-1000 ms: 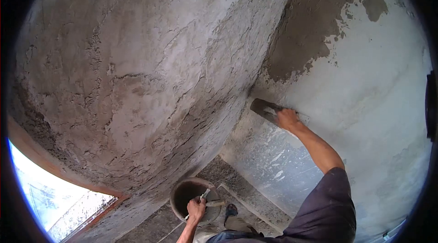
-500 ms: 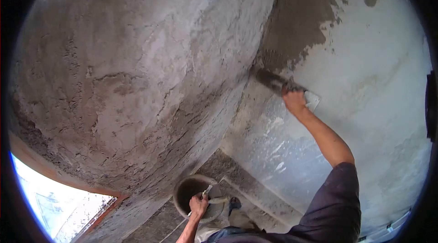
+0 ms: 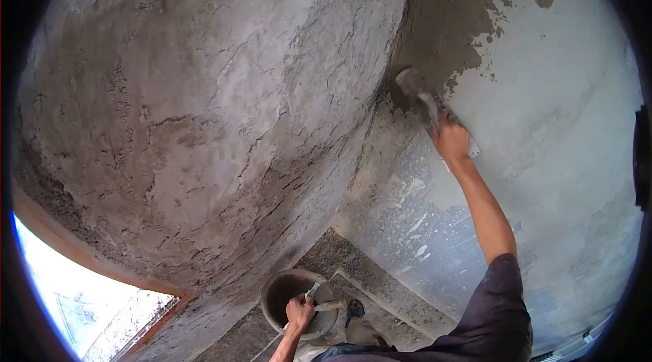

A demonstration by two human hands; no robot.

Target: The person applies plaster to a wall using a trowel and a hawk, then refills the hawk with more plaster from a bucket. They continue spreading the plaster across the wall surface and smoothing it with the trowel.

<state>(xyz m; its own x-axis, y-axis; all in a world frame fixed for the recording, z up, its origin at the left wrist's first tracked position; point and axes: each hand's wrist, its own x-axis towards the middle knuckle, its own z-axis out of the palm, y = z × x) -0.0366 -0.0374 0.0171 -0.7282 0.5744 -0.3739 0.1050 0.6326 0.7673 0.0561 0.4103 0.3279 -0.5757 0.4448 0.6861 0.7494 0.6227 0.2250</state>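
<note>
While right grip (image 3: 451,139) wraps one trowel (image 3: 426,100) | left grip (image 3: 299,312) wraps one tool (image 3: 312,290) | one bucket (image 3: 272,292)

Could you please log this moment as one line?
Right hand: grips trowel across dark wall patch lower edge | Left hand: grips slim tool over bucket

1 head-worn camera looks forward and down at the nearby wall (image 3: 550,131) and the hands (image 3: 451,140).
</note>
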